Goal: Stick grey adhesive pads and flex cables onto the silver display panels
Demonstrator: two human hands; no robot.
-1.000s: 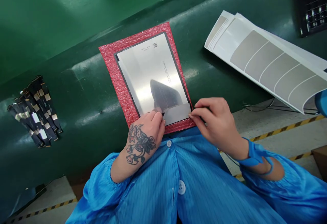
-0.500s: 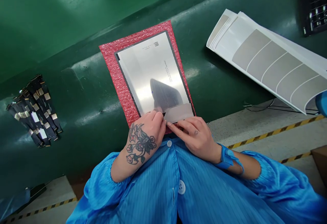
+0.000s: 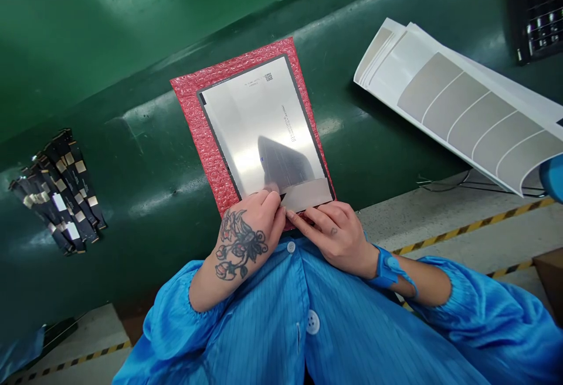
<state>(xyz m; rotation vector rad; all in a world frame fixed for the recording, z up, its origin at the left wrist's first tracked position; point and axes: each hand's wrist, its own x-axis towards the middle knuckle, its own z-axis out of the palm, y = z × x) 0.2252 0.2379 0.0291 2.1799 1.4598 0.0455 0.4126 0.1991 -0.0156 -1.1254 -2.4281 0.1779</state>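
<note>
A shiny silver panel point(image 3: 259, 121) with a dark border lies on a red bubble-wrap pad point(image 3: 193, 115) on the green table. A grey strip point(image 3: 310, 193) runs along the panel's near edge. My left hand point(image 3: 246, 235), tattooed on its back, presses its fingertips on the near left end of that strip. Beside it, my right hand point(image 3: 334, 232) has its fingers flat on the strip's near edge, fingertips touching the left hand's. Neither hand lifts anything off the panel.
A bundle of black flex cables point(image 3: 59, 194) lies at the left on the green table point(image 3: 132, 139). A stack of white sheets with grey strips point(image 3: 461, 104) overhangs the table edge at right. A black tray point(image 3: 539, 10) sits at the top right corner.
My right hand slid left along the strip's near edge, from the panel's right corner to meet the left hand. The left hand stayed in place.
</note>
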